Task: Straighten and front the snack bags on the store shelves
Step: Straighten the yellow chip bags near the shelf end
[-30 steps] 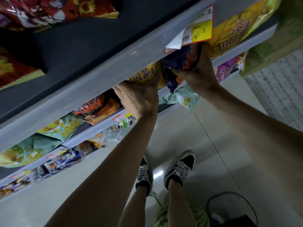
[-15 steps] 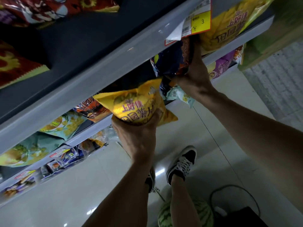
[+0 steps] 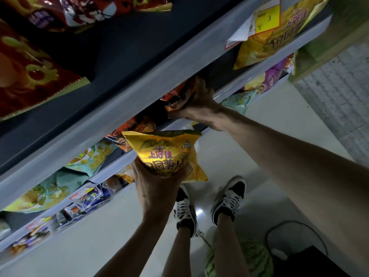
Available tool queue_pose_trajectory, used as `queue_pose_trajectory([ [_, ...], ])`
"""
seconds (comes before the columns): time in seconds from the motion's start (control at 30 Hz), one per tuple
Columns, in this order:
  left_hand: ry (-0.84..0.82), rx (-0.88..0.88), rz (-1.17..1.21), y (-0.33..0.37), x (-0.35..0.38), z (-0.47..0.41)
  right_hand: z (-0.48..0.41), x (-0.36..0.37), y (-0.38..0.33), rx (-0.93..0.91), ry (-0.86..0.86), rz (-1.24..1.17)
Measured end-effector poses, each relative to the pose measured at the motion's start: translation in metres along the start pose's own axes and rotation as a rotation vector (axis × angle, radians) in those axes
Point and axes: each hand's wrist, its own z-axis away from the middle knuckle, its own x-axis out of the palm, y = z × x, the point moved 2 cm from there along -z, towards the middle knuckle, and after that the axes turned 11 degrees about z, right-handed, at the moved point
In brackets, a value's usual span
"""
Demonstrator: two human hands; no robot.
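My left hand (image 3: 154,188) grips the bottom of a yellow chip bag (image 3: 166,153), held in the air in front of the shelves, clear of them. My right hand (image 3: 196,100) reaches under the grey shelf lip (image 3: 119,114) and grips an orange and dark snack bag (image 3: 175,96) on the shelf below. Another yellow chip bag (image 3: 273,41) of the same kind stands further right on that shelf, behind a yellow price tag (image 3: 266,19).
Red bags (image 3: 30,76) lie on the top shelf. Teal bags (image 3: 89,158), an orange bag (image 3: 131,126) and purple bags (image 3: 267,78) fill lower shelves. My shoes (image 3: 229,196), a watermelon (image 3: 257,260) and a dark basket (image 3: 303,262) are on the tiled floor.
My left hand pulled the yellow bag out from the shelf and lowered it. My right hand moved left along the shelf, deeper under the lip, holding the orange and dark bag.
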Motion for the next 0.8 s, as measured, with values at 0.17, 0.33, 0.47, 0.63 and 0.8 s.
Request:
queue_pose_trajectory([
  [0.17,-0.047,-0.015,0.0,-0.005,0.002,-0.002,-0.011,0.011,0.004,-0.005,0.12,-0.044],
  [0.33,-0.076,-0.002,0.012,0.003,0.012,-0.001,-0.005,0.009,0.008,-0.032,0.134,0.008],
  [0.47,-0.134,0.047,0.0,0.021,0.032,-0.002,0.013,-0.014,0.036,-0.004,0.165,-0.138],
  [0.63,-0.184,0.086,-0.008,0.053,0.075,-0.016,0.044,-0.07,0.079,0.107,0.206,-0.419],
  [0.8,-0.234,0.092,0.059,0.095,0.129,-0.018,0.067,-0.094,0.094,0.122,0.278,-0.467],
])
